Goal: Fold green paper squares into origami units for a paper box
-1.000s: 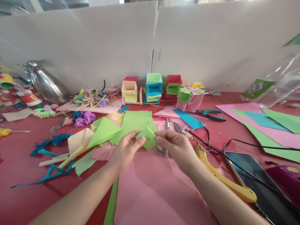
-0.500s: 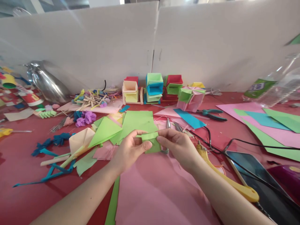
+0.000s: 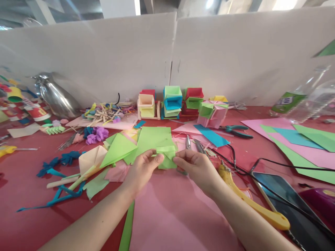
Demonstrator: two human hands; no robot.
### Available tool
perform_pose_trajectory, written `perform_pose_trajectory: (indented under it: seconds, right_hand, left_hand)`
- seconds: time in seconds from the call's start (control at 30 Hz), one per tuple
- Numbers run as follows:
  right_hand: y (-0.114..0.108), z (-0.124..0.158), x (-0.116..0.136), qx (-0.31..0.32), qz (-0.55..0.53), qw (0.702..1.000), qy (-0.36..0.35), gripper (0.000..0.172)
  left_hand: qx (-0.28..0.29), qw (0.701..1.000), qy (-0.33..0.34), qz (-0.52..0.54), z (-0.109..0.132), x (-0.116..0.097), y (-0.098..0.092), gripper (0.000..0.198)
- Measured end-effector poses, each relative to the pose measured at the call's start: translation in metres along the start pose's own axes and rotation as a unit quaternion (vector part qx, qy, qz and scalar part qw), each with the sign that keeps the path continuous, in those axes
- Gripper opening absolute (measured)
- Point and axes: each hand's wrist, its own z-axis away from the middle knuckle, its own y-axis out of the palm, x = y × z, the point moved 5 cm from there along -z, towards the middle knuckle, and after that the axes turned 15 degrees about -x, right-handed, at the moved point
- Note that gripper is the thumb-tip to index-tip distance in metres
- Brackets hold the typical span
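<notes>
A small folded green paper (image 3: 166, 161) is held between both hands above the near edge of larger green sheets (image 3: 154, 137). My left hand (image 3: 142, 169) pinches its left side, thumb on top. On its right edge, my right hand (image 3: 197, 169) grips it between thumb and fingers. The paper has a folded strip along its top. Beneath my hands lies a big pink sheet (image 3: 180, 212), with a green strip (image 3: 127, 228) showing at its left edge.
Folded paper boxes (image 3: 172, 103) stand at the back before a white partition (image 3: 104, 55). To the right are a yellow glue gun (image 3: 251, 198), black cords, a phone (image 3: 282, 195) and pliers (image 3: 238, 131). Blue paper pieces (image 3: 65, 195) and a steel jug (image 3: 56, 96) are left.
The view has tilted up slightly. My left thumb has shifted left on the green paper, and my right fingers have moved down to its right edge.
</notes>
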Motion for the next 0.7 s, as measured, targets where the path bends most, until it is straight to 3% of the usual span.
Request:
perform_pose_trajectory:
  seconds: [0.13,0.27,0.37,0.53,0.7]
  right_hand:
    - [-0.001,0.001,0.003,0.007,0.039,0.999,-0.017,0.025]
    - [-0.003,0.005,0.015,-0.028,0.071,0.989,-0.124,0.036]
    - [-0.001,0.008,0.020,-0.028,0.110,0.977,-0.181,0.027]
    - [0.003,0.009,0.017,-0.032,0.090,0.978,-0.183,0.024]
    - [0.005,0.012,0.020,-0.034,0.097,0.975,-0.198,0.023]
  left_hand:
    - [-0.007,1.000,0.004,-0.024,-0.001,0.000,-0.001,0.024]
    - [0.026,0.994,0.025,-0.104,0.002,-0.003,0.002,0.021]
    - [0.042,0.992,0.045,-0.107,0.006,-0.006,0.006,0.021]
    - [0.067,0.993,0.063,-0.071,0.008,-0.006,0.010,0.027]
    - [0.022,0.997,0.031,-0.075,0.005,-0.001,0.006,0.021]
